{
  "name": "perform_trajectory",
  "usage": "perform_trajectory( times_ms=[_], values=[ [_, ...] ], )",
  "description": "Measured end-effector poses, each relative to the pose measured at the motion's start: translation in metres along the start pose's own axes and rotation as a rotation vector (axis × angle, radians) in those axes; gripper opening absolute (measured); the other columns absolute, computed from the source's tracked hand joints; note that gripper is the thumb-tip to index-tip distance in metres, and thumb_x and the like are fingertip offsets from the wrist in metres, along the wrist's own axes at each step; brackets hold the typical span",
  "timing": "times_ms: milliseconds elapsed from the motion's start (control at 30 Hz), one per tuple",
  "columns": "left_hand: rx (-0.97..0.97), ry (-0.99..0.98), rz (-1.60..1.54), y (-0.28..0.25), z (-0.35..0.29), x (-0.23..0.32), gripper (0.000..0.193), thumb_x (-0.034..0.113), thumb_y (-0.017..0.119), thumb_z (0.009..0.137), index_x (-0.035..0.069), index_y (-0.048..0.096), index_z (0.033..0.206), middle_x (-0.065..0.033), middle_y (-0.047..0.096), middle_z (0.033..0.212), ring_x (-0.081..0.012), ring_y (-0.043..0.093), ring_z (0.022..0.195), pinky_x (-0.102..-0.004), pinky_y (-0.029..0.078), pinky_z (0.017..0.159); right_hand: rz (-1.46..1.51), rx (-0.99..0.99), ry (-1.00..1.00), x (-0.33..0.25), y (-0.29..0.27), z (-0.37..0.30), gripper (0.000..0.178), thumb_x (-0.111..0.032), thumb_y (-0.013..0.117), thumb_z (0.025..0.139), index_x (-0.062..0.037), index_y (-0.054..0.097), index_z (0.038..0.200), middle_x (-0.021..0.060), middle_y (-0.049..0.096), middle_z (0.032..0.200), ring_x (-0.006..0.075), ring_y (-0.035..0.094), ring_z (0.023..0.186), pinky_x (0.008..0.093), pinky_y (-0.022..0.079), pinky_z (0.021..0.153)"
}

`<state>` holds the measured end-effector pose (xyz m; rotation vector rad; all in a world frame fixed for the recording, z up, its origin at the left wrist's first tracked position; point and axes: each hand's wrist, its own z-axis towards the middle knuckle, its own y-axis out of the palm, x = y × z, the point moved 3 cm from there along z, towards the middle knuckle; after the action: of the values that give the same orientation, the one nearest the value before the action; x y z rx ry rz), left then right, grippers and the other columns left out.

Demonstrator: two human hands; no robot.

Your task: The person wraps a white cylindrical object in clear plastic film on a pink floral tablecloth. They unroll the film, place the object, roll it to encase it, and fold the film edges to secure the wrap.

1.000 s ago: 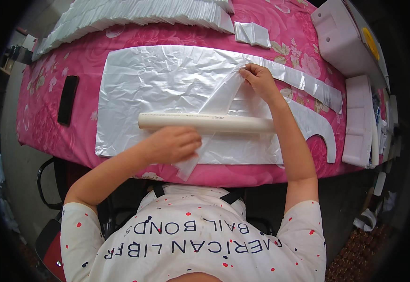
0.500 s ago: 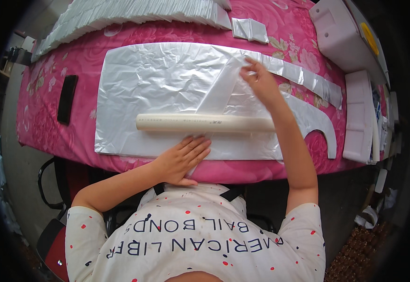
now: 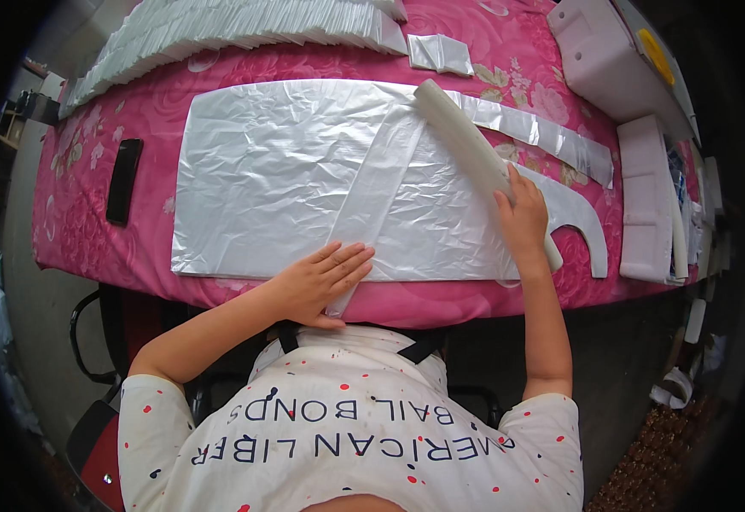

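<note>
A thin, shiny white plastic apron lies spread and wrinkled on the table, its narrow curved end toward the right. A folded plastic band slants across it from the far edge to the near one. My left hand rests flat, fingers stretched out, over the band's near end at the apron's front edge. In my right hand is a cream plastic pipe, gripped toward its near end. The pipe slants across the apron's right part, its far end near the top of the band.
A pink flowered cloth covers the table. A black phone-like slab lies at the left. Stacked folded white plastic pieces line the far side, with a small folded packet beside them. White foam boxes stand at the right edge.
My right hand has come down from the band's far end and taken hold of the pipe. The pipe has swung from lying crosswise to a slant at the right. My left hand stays put.
</note>
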<state>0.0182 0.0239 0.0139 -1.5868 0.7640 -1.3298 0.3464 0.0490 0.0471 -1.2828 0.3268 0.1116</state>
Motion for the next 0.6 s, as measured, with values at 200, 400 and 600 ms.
perform_trajectory(
  times_ms=[200,400,600],
  values=[
    [0.022,-0.078,0.12,0.016,0.003,0.018,0.073,0.034,0.059,0.072,0.002,0.035,0.134,-0.0164,0.027,0.144,-0.0285,0.023,0.135,-0.0458,0.014,0.11,0.233,-0.231,-0.406,-0.067,-0.006,-0.056,0.052,-0.008,0.068,0.067,-0.0049,0.054,0.117,0.012,0.058,0.105,0.0296,0.055,0.095,0.0399,0.042,0.083],
    [0.157,-0.192,0.284,0.043,0.01,0.041,0.052,0.015,0.047,0.08,0.005,0.041,0.13,-0.0158,0.033,0.141,-0.0288,0.031,0.131,-0.0453,0.022,0.107,0.269,-0.234,-0.496,-0.106,0.017,-0.047,0.051,-0.004,0.067,0.065,-0.0069,0.055,0.114,0.0089,0.058,0.106,0.0276,0.054,0.097,0.0397,0.041,0.084],
    [0.152,-0.204,0.384,0.05,0.009,0.042,0.052,0.018,0.042,0.085,0.007,0.036,0.135,-0.0137,0.029,0.144,-0.0269,0.027,0.134,-0.0429,0.023,0.107,0.271,-0.058,-0.564,-0.115,0.054,0.028,0.045,-0.005,0.065,0.067,-0.0087,0.057,0.112,0.0096,0.06,0.102,0.027,0.056,0.096,0.04,0.042,0.083]
  ],
)
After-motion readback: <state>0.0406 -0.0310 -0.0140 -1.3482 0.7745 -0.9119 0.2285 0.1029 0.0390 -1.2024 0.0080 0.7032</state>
